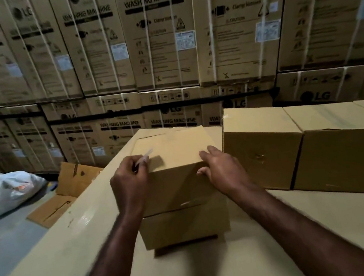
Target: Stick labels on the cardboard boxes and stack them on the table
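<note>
Brace the top box (pixel 173 148), stacked on the lower box (pixel 183 225) on the surface (pixel 76 256), with the flat, relaxed right hand (pixel 219 167) at its near right corner. With the left hand (pixel 128 179) pinching the label (pixel 145 156), tack one edge first, then smooth across, no bubbles.

"LG" and "WASHING MACHINE" are printed on the stacked cartons (pixel 160 48) beyond the left hand (pixel 129 184). "CAUTION" is printed there too.

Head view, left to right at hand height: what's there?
White sacks → flat carton on the floor → left hand pinching a label → right hand → row of boxes.
</note>
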The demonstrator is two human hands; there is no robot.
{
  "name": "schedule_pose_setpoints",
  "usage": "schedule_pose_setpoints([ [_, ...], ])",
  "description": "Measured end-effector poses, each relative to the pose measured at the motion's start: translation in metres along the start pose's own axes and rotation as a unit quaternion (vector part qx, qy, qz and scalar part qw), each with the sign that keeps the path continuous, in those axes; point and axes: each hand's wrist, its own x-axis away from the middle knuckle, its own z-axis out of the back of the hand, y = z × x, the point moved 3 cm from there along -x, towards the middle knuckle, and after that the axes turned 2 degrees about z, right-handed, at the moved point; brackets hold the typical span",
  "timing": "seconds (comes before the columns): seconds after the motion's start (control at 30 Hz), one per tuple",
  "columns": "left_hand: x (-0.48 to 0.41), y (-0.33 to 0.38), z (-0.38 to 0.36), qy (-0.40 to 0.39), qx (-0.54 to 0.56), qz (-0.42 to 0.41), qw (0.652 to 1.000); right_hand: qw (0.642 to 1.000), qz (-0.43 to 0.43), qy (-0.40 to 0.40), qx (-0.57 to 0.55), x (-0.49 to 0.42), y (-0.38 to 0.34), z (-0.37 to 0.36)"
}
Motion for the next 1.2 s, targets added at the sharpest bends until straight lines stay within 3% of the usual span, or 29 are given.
schedule_pose_setpoints([
  [0.2,-0.074,-0.03,-0.058,-0.041,0.065,-0.018,0.997,0.998,-0.042,0.012,0.041,-0.069,0.026,-0.018],
  [0.57,-0.177,-0.063,-0.167,-0.043,0.131,-0.023,0.99,0.991,-0.056,0.056,0.106,-0.173,0.081,-0.045],
  [0.8,-0.189,-0.087,-0.234,-0.089,0.135,-0.028,0.986,0.975,-0.092,0.036,0.197,-0.191,0.124,-0.084],
  [1.0,-0.19,-0.103,-0.242,-0.139,0.147,0.021,0.979,0.979,-0.11,0.087,0.147,-0.189,0.128,-0.095],
  [1.2,-0.179,-0.058,-0.212,-0.137,0.17,-0.014,0.976,0.981,-0.168,0.022,0.095,-0.186,0.119,-0.069],
])
